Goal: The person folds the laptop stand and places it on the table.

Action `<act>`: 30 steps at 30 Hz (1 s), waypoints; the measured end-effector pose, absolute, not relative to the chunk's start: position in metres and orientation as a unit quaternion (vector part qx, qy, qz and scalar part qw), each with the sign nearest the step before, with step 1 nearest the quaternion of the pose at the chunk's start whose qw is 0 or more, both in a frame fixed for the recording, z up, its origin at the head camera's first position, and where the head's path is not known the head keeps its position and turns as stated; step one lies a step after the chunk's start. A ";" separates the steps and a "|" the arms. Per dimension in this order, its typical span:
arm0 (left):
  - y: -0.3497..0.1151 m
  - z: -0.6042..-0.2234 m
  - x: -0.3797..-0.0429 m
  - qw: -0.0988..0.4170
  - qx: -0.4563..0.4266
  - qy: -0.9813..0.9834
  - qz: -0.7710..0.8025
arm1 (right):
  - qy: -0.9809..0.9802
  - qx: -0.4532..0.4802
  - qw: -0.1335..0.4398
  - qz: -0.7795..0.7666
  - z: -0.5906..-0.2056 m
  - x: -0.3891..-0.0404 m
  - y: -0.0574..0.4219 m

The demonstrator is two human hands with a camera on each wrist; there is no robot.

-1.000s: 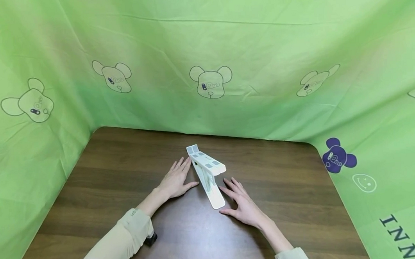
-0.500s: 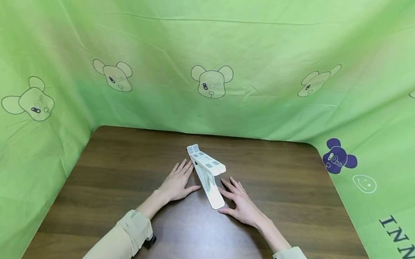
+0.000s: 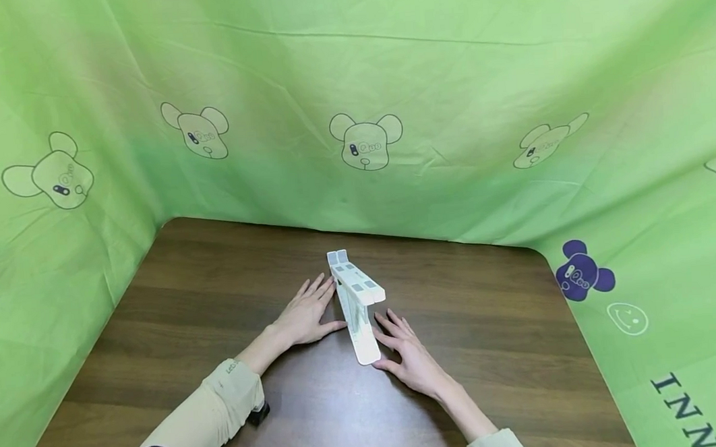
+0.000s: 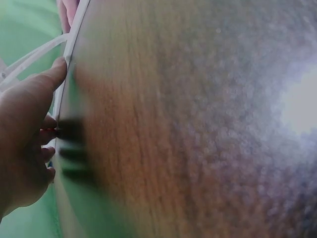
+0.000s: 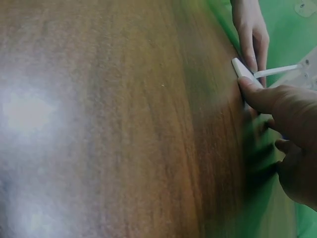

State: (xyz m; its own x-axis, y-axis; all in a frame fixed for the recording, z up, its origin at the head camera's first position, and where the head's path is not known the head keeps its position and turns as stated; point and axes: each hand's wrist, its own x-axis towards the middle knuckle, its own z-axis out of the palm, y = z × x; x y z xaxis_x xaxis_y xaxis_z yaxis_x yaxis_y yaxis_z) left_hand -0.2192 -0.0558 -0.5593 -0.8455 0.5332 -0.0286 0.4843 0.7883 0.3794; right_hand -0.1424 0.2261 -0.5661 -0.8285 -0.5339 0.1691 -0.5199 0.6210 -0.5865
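Observation:
A white folding laptop stand [image 3: 361, 284] with grey pads stands unfolded on the table, its sloping top raised over a flat base strip. My left hand [image 3: 302, 317] lies spread along its left side, fingertips at the far part and thumb against the base. From the right, my right hand [image 3: 410, 356] has its thumb and fingers at the near end of the base. In the left wrist view the left thumb [image 4: 58, 69] meets the edge of the base. The right wrist view has the right thumb [image 5: 252, 89] on the base, with the left hand [image 5: 250, 29] beyond.
The brown wood-grain table [image 3: 226, 257] has rounded far corners. Green cloth [image 3: 447, 77] printed with mouse-head drawings hangs round its back and sides. Glare shows on the tabletop in both wrist views.
The laptop stand has turned slightly: its near end has shifted left and its far end a little right. My right hand has moved left with it; my left hand has moved only slightly.

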 end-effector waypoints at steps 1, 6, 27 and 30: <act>-0.055 -0.560 -0.220 0.068 0.270 0.943 0.180 | 0.899 -0.295 0.007 -0.323 -0.566 -0.142 0.226; -0.054 -0.559 -0.221 0.068 0.275 0.941 0.188 | 0.898 -0.300 -0.003 -0.323 -0.567 -0.139 0.222; -0.063 -0.554 -0.227 0.136 0.315 0.913 0.221 | 0.895 -0.312 0.052 -0.314 -0.566 -0.131 0.211; -0.064 -0.555 -0.224 0.128 0.312 0.915 0.224 | 0.897 -0.313 0.053 -0.308 -0.567 -0.132 0.212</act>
State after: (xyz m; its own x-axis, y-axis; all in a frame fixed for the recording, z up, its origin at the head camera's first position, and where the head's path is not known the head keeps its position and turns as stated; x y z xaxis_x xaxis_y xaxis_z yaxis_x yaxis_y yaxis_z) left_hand -0.2242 -0.0643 -0.5549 -0.7729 0.6274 -0.0943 0.5129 0.7054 0.4892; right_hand -0.1318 0.2117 -0.5669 -0.7980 -0.5947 0.0980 -0.5296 0.6142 -0.5851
